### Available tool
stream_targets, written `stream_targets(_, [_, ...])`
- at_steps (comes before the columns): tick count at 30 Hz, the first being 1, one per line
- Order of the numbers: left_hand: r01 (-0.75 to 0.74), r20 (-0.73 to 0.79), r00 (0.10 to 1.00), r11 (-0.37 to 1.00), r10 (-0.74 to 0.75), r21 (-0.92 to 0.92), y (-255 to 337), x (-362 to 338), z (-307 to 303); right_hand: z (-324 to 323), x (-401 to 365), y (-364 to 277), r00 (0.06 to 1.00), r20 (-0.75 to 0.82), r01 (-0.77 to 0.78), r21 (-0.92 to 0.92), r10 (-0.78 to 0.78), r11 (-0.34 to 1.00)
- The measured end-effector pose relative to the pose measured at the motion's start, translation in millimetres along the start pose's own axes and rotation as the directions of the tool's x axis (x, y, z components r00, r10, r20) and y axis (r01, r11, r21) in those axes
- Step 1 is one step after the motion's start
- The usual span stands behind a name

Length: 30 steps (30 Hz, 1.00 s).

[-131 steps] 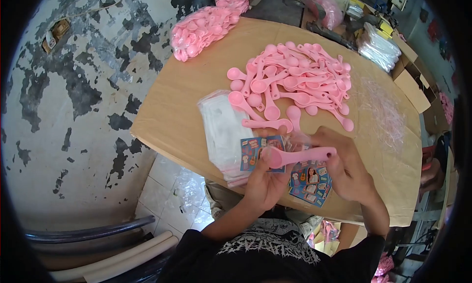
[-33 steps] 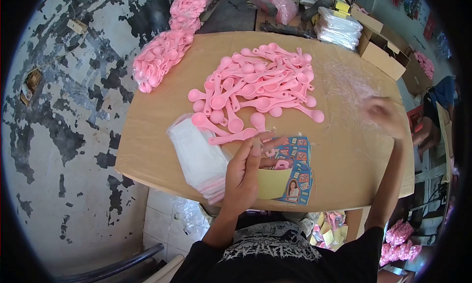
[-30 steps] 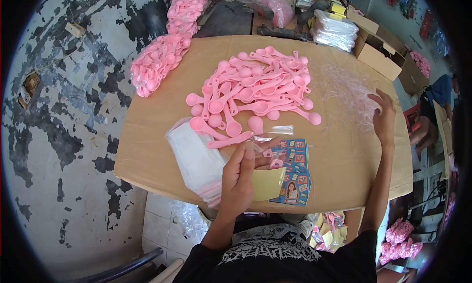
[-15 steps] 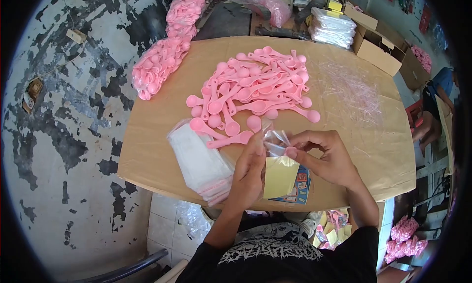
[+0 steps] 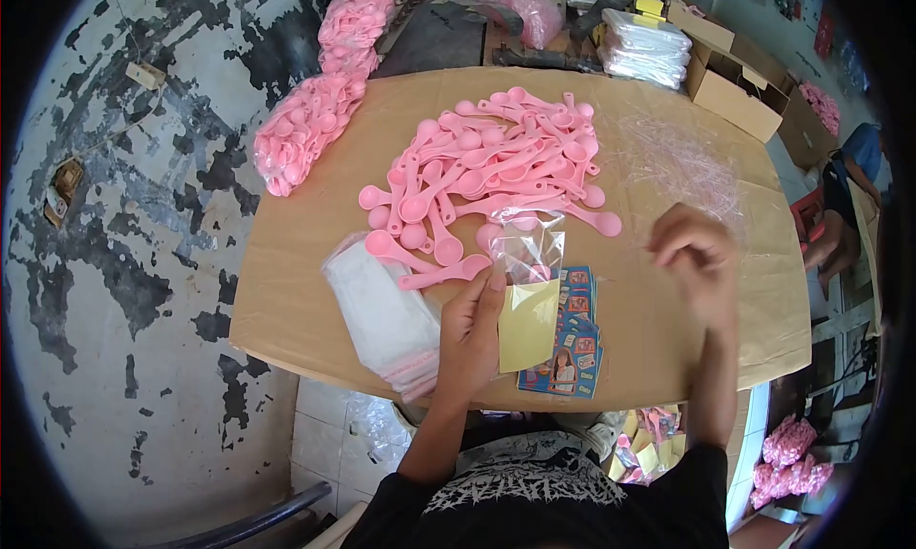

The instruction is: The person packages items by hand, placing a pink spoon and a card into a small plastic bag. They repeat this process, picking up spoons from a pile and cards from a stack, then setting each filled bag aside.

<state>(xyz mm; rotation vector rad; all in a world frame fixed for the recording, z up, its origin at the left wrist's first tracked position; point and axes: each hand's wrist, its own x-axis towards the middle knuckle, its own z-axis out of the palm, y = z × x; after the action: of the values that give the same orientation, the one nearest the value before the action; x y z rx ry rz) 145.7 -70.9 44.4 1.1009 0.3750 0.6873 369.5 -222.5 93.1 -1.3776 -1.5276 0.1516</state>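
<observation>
My left hand [image 5: 472, 325] pinches a clear plastic bag [image 5: 530, 253] by its left edge; a yellow card [image 5: 528, 328] shows inside its lower part. To the right, my right hand [image 5: 695, 258] hangs over the table, blurred, its fingers curled; whether it holds anything is not clear. Printed blue cards [image 5: 575, 358] lie partly behind the bag. Beyond the bag spreads a heap of pink spoons [image 5: 506, 163]. A stack of clear bags [image 5: 380, 301] lies left of my left hand, with a pink spoon [image 5: 444, 272] between them and the heap.
Brown paper covers the table [image 5: 286, 301]. Thin clear strands [image 5: 682, 163] lie at the right. Bagged pink spoons [image 5: 310, 120] rest at the back left, wrapped plastic packs [image 5: 644, 51] and a cardboard box [image 5: 735, 96] at the back right. Another person [image 5: 844, 196] sits at the far right.
My right hand has let go of the bag and moved right and up. The bag now stands spread out in my left hand, and more of the blue cards shows.
</observation>
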Motion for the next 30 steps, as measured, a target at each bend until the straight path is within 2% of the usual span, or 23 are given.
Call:
stream_targets(1, [-0.01,0.013,1.0,1.0,0.01,0.001,-2.0,0.2,-4.4,-23.9,-4.9,12.7,0.997,0.065,-0.051,0.103,0.044,0.993])
stream_targets(2, [-0.016,0.027,1.0,1.0,0.016,0.0,-3.8,-1.2,-7.0,-42.8,-11.4,36.4,0.984,0.047,-0.147,-0.341,0.173,0.929])
stream_targets(3, [-0.033,0.003,0.999,0.999,0.033,0.038,-5.0,-4.3,-6.3,-55.4,-22.2,54.3,0.958,-0.025,-0.216,-0.714,0.284,0.666])
stream_targets(5, [-0.086,-0.027,0.996,0.99,0.089,0.11,-3.5,-3.2,-1.6,-72.6,-42.7,51.6,0.955,-0.224,-0.297,-0.765,0.195,0.572])
stream_targets(6, [-0.08,-0.023,0.996,0.995,0.082,0.052,-1.8,5.6,1.5,-83.0,-37.6,50.8,0.946,-0.304,-0.317,-0.791,0.113,0.523])
stream_targets(9, [0.047,-0.016,0.999,0.995,-0.048,-0.092,-2.6,-6.6,2.0,-58.7,-12.4,-15.4,0.806,-0.555,-0.486,-0.417,0.208,0.768])
stream_targets(10, [0.065,0.017,0.998,0.988,-0.063,-0.138,-1.7,-3.4,4.7,-50.5,-9.3,-18.9,0.801,-0.547,-0.419,-0.223,0.243,0.88])
stream_targets(11, [0.084,0.049,0.996,0.979,-0.076,-0.184,-1.4,-1.1,7.1,-36.2,-9.5,-27.0,0.865,-0.413,-0.385,-0.185,0.284,0.904])
stream_targets(12, [0.086,0.047,0.996,0.985,-0.08,-0.152,-2.5,0.5,9.6,-21.3,-8.6,-34.6,0.913,-0.267,-0.353,-0.14,0.308,0.925])
stream_targets(15, [0.084,0.046,0.996,0.994,-0.08,-0.074,-7.8,0.6,12.7,15.8,3.7,-35.4,0.994,0.051,-0.059,-0.464,0.094,0.884])
stream_targets(16, [0.07,0.057,0.996,0.996,-0.066,-0.062,-10.6,1.1,10.6,7.7,3.3,-28.6,0.969,0.076,-0.188,-0.38,0.234,0.906])
stream_targets(18, [0.066,0.072,0.996,0.996,-0.061,-0.062,-9.4,-0.9,7.5,-27.1,-0.6,-4.9,0.857,0.17,-0.448,-0.217,0.486,0.867])
stream_targets(20, [0.079,0.075,0.994,0.994,-0.073,-0.075,0.0,-4.1,5.0,-39.2,-10.6,27.9,0.77,-0.216,-0.615,-0.5,0.601,0.609])
stream_targets(23, [0.084,0.062,0.995,0.992,-0.079,-0.09,7.6,-4.6,4.5,-55.1,-52.5,68.7,0.886,-0.316,-0.464,-0.643,0.341,0.61])
stream_targets(24, [0.085,0.065,0.995,0.991,-0.079,-0.099,7.2,-3.5,3.5,-57.9,-56.2,68.0,0.965,-0.222,-0.261,-0.786,0.138,0.561])
stream_targets(27, [0.082,0.084,0.994,0.988,-0.071,-0.131,1.4,-2.2,0.3,-60.7,-60.5,59.3,0.852,-0.397,-0.519,-0.559,0.341,0.646])
stream_targets(30, [0.036,0.082,0.996,0.988,-0.023,-0.153,7.8,-1.3,6.1,-67.7,-62.1,56.5,0.772,-0.426,-0.635,-0.509,0.471,0.581])
